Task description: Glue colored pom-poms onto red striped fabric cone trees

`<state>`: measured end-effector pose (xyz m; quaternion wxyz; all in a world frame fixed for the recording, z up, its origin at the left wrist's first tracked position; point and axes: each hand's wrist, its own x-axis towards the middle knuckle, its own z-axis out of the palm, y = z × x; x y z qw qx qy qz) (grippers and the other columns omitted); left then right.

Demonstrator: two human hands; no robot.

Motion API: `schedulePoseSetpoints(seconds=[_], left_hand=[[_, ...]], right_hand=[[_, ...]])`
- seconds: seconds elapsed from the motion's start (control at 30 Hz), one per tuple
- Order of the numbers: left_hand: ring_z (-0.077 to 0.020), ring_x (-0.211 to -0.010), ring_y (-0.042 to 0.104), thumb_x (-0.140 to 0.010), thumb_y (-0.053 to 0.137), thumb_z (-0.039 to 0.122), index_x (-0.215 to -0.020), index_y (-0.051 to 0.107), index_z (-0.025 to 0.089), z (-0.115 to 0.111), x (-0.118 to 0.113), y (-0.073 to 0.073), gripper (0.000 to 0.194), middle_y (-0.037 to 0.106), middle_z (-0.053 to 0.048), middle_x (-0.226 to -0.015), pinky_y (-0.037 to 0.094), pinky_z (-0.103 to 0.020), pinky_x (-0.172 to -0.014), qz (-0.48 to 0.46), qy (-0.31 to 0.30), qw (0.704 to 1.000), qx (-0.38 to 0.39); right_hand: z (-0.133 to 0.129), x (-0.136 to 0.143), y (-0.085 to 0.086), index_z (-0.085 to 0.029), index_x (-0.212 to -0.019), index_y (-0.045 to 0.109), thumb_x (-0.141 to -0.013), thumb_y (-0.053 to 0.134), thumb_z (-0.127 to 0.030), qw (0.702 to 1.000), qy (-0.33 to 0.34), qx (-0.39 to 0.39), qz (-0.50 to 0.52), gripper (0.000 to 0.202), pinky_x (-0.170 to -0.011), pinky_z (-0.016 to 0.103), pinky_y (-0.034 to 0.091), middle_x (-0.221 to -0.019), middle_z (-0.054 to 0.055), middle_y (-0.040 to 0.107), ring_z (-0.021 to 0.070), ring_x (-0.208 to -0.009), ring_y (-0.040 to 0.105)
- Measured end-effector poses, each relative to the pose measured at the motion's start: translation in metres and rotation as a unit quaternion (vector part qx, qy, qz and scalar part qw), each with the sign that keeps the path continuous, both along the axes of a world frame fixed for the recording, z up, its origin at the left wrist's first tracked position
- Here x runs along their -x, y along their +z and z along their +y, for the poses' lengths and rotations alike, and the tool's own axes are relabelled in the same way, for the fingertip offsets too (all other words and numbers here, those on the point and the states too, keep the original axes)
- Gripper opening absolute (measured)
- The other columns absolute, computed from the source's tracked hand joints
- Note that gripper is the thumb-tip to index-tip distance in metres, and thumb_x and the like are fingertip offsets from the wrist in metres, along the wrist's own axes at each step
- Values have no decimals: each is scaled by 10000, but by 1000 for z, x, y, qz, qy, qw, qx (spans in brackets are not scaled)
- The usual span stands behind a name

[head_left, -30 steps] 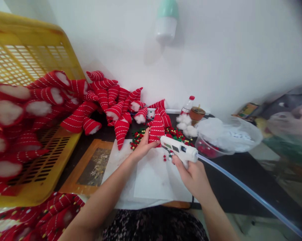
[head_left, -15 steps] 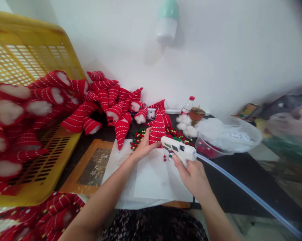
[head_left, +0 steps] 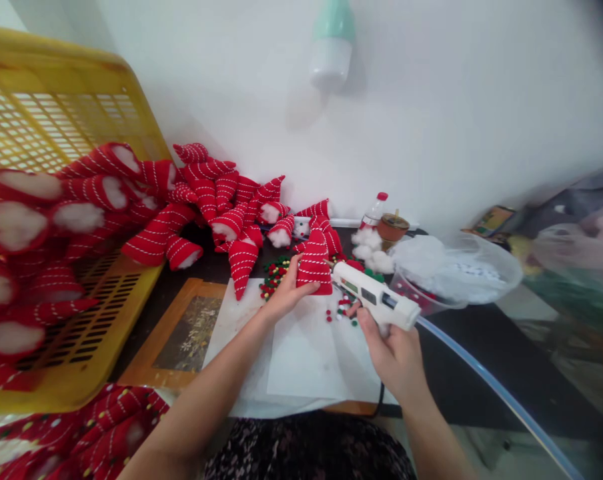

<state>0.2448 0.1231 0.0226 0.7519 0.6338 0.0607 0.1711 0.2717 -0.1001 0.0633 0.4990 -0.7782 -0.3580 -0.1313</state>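
Note:
My left hand (head_left: 290,291) is closed on the lower side of a red stuffed cone (head_left: 315,260) with white dashed stripes, held upright over white paper (head_left: 306,360). In my right hand (head_left: 394,353) is a white glue gun (head_left: 376,293), its nozzle pointing left at the cone's right side. Whether the nozzle touches the cloth I cannot tell. A clear glue stick (head_left: 481,373) runs out of the gun's back end. Small red, green and white pompoms (head_left: 344,307) lie on the paper below the gun, and more pompoms (head_left: 276,272) lie behind my left hand.
A yellow crate (head_left: 131,320) full of striped cones stands at the left, with more cones (head_left: 216,187) piled against the wall. A plastic tub (head_left: 501,267), white stuffing (head_left: 371,250), a bottle (head_left: 374,212) and a brown pot (head_left: 393,230) stand to the right. A framed picture (head_left: 181,333) lies left of the paper.
My right hand and the glue gun have shifted right and slightly down, uncovering more of the cone's lower right side and more pompoms. My left hand and the cone have barely moved.

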Motion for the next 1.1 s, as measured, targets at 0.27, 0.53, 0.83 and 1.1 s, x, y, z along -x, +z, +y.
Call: schedulePoseSetpoints(seconds=[0.27, 0.53, 0.83, 1.1], left_hand=[[-338, -1532, 339, -777, 815, 365, -1531, 412, 311, 1, -1, -5, 857, 441, -77, -1618, 239, -453, -1256, 10, 11, 999, -42], [-335, -1564, 267, -750, 830, 326, -1497, 462, 301, -2, 0, 3, 833, 460, -79, -1598, 188, -447, -1278, 11, 14, 998, -52], [-344, -1513, 359, -785, 770, 324, -1558, 360, 298, -6, 4, 11, 876, 397, -94, -1636, 272, -446, -1245, 12, 4, 998, -65], [-365, -1466, 421, -795, 736, 317, -1568, 298, 291, -7, 4, 11, 889, 376, -108, -1637, 344, -485, -1207, -3, -16, 998, -59]], right_hand=[[0, -3, 4, -180, -928, 755, -986, 532, -494, 999, -4, 10, 35, 389, -902, 372, 593, -922, 116, 789, 276, -890, 744], [5, -7, -4, -190, -901, 758, -982, 529, -511, 1000, -8, 17, 3, 403, -959, 447, 576, -904, 144, 794, 317, -929, 756], [4, -9, -5, -198, -876, 762, -991, 526, -491, 999, -6, 40, 1, 394, -931, 423, 591, -826, 131, 793, 314, -887, 767], [2, -10, -7, -186, -896, 762, -1004, 500, -512, 998, -15, 66, 4, 432, -858, 393, 607, -853, 129, 797, 308, -865, 774]])
